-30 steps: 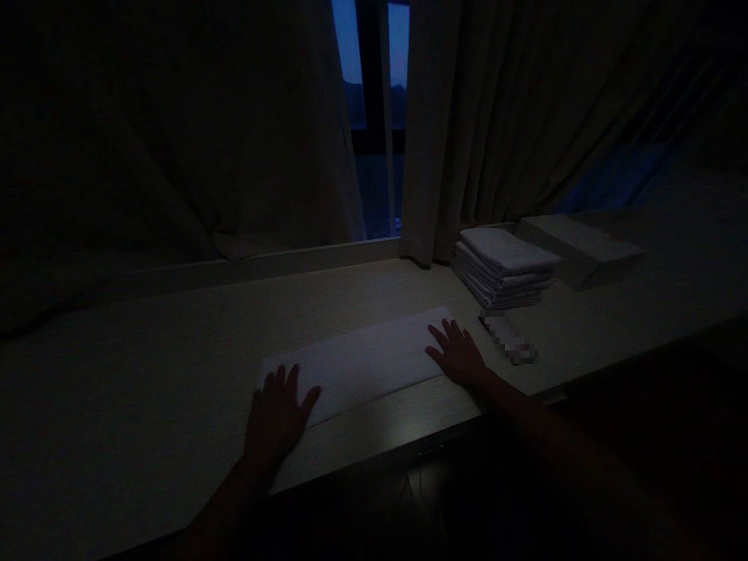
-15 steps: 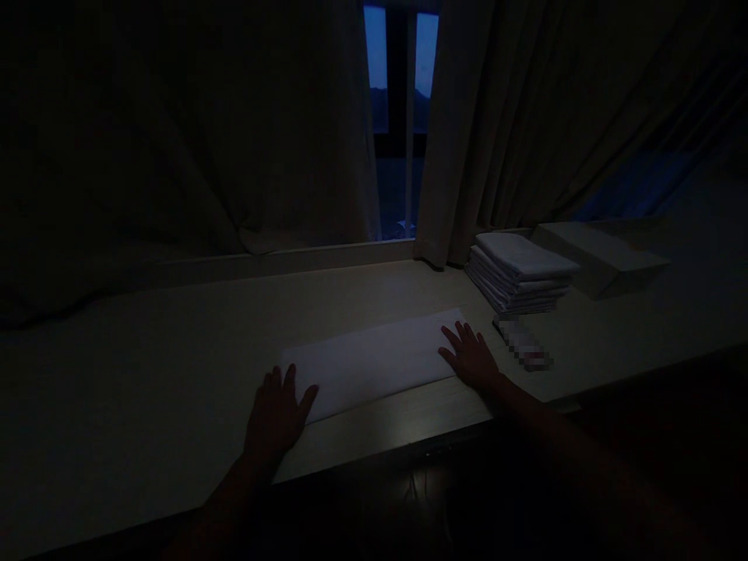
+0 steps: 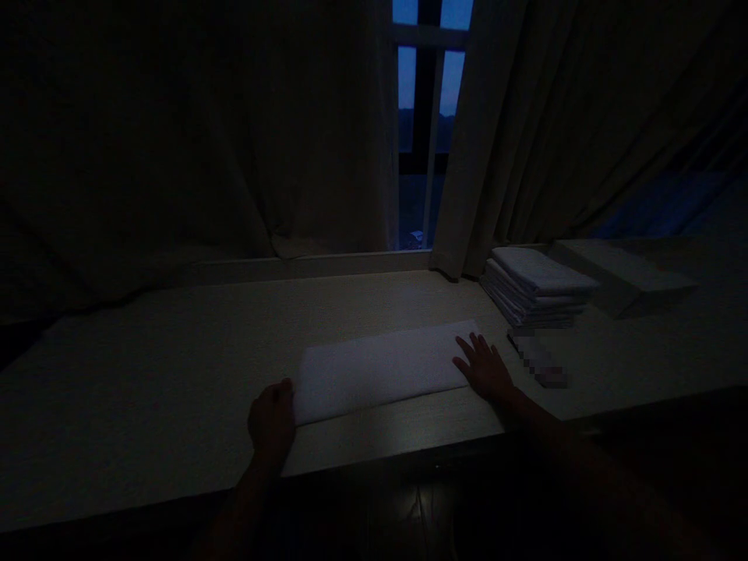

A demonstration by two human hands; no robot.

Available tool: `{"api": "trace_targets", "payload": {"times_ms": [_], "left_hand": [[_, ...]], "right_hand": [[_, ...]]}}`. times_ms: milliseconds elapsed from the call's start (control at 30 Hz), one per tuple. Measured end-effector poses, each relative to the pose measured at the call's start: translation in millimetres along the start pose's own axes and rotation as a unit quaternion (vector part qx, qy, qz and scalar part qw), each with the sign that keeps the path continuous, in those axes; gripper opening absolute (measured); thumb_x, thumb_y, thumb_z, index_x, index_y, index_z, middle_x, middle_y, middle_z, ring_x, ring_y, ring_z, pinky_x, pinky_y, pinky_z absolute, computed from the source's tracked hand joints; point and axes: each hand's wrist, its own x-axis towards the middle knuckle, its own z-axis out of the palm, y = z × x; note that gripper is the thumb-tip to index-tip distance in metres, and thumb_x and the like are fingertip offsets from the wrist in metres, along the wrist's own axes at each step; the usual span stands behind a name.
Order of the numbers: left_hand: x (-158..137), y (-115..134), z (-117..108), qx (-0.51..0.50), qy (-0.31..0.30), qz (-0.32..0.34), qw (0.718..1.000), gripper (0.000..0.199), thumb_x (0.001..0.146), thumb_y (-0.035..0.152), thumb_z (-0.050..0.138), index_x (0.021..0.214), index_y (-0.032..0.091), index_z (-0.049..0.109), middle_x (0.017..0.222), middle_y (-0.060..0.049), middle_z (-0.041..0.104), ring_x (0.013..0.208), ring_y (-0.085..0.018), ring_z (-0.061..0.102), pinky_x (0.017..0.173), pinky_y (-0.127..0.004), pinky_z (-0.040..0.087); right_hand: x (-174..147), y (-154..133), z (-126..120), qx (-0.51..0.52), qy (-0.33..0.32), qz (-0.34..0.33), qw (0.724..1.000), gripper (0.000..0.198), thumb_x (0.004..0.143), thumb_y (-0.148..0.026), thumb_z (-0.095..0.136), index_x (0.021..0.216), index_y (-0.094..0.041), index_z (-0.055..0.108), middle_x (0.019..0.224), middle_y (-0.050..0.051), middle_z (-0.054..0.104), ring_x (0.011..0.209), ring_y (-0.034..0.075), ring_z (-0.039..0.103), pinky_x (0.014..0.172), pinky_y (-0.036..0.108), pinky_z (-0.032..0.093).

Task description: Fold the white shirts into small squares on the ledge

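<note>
A white cloth (image 3: 379,370), folded into a long flat strip, lies on the pale counter before me. At its left end my left hand (image 3: 272,417) is closed, fingers curled at the cloth's edge; the dim light hides the fingertips. My right hand (image 3: 484,368) rests open on the right end of the strip, its fingers spread flat.
To the right stands a stack of folded cloths (image 3: 536,284), with a box (image 3: 628,273) beyond it. A blurred-out flat object (image 3: 538,360) lies near my right hand. Curtains (image 3: 327,156) flank a window (image 3: 429,101) behind the counter (image 3: 192,351). Its front edge runs close to me.
My left hand has gone from lying spread on the cloth's left end to closed at its edge. My right hand stays spread on the cloth. The whole view has shifted slightly.
</note>
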Motion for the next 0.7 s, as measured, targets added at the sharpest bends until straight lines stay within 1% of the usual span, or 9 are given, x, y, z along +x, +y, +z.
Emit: {"api": "trace_targets", "payload": {"times_ms": [67,133,200,333,467,533,600,700], "left_hand": [[0.0,3.9,4.1,0.024,-0.021,0.028,0.999,0.052,0.083,0.062,0.04,0.094,0.018,0.067,0.095,-0.01,0.07,0.087,-0.024,0.062,0.078,-0.035,0.045],[0.6,5.2,7.1,0.057,-0.028,0.046,0.997,0.056,0.079,0.067,0.044,0.095,0.018,0.068,0.096,-0.011,0.07,0.087,-0.026,0.062,0.078,-0.036,0.045],[2.1,3.3,8.7,0.075,-0.034,0.048,0.995,0.057,0.079,0.067,0.042,0.095,0.019,0.068,0.095,-0.011,0.07,0.085,-0.026,0.062,0.076,-0.036,0.044],[4.3,-3.5,9.1,0.08,-0.056,0.042,0.994,0.051,0.082,0.064,0.038,0.088,0.022,0.067,0.087,-0.008,0.07,0.079,-0.025,0.062,0.068,-0.033,0.043],[-3.1,-9.2,7.0,0.083,-0.055,0.057,0.993,0.048,0.081,0.062,0.039,0.087,0.022,0.065,0.086,-0.008,0.068,0.08,-0.025,0.062,0.068,-0.033,0.043],[-7.6,-13.4,5.8,0.08,-0.06,0.059,0.993,0.045,0.08,0.06,0.041,0.087,0.022,0.064,0.088,-0.008,0.068,0.083,-0.025,0.062,0.071,-0.034,0.044],[-7.1,-17.6,4.6,0.066,-0.077,0.049,0.994,0.043,0.078,0.058,0.045,0.091,0.021,0.063,0.093,-0.009,0.069,0.085,-0.025,0.063,0.074,-0.035,0.046],[9.9,-17.9,2.4,0.029,-0.104,0.029,0.994,0.051,0.076,0.059,0.047,0.103,0.018,0.06,0.108,-0.012,0.067,0.091,-0.026,0.064,0.08,-0.037,0.048]], "right_hand": [[0.4,0.2,0.6,0.0,0.003,0.0,1.0,0.062,0.096,-0.061,0.03,0.151,-0.033,0.022,0.159,0.005,0.015,0.146,0.027,0.008,0.114,0.053,0.01],[0.8,0.3,0.9,-0.001,0.0,0.003,1.0,0.063,0.095,-0.061,0.031,0.151,-0.033,0.023,0.159,0.005,0.016,0.146,0.027,0.008,0.114,0.053,0.01],[0.2,0.2,0.7,-0.002,0.001,0.003,1.0,0.063,0.095,-0.061,0.031,0.151,-0.033,0.023,0.159,0.006,0.017,0.146,0.027,0.008,0.114,0.053,0.009],[-8.7,-0.3,1.3,0.003,0.012,-0.004,1.0,0.063,0.095,-0.062,0.028,0.151,-0.034,0.022,0.158,0.006,0.018,0.146,0.027,0.008,0.113,0.053,0.01],[-28.8,0.7,3.7,0.0,0.019,-0.001,1.0,0.064,0.095,-0.063,0.03,0.151,-0.033,0.022,0.159,0.007,0.017,0.146,0.027,0.007,0.113,0.054,0.009],[-39.8,1.5,3.9,0.001,0.024,0.0,1.0,0.064,0.095,-0.063,0.03,0.151,-0.033,0.022,0.159,0.006,0.016,0.146,0.028,0.006,0.113,0.054,0.009],[-48.4,2.0,2.6,0.006,0.024,-0.004,1.0,0.064,0.095,-0.063,0.029,0.151,-0.034,0.022,0.158,0.006,0.017,0.146,0.028,0.006,0.113,0.055,0.009],[-54.7,0.9,-2.0,0.01,0.023,-0.008,1.0,0.064,0.095,-0.063,0.029,0.15,-0.032,0.025,0.158,0.006,0.019,0.146,0.028,0.007,0.113,0.055,0.008]]}}
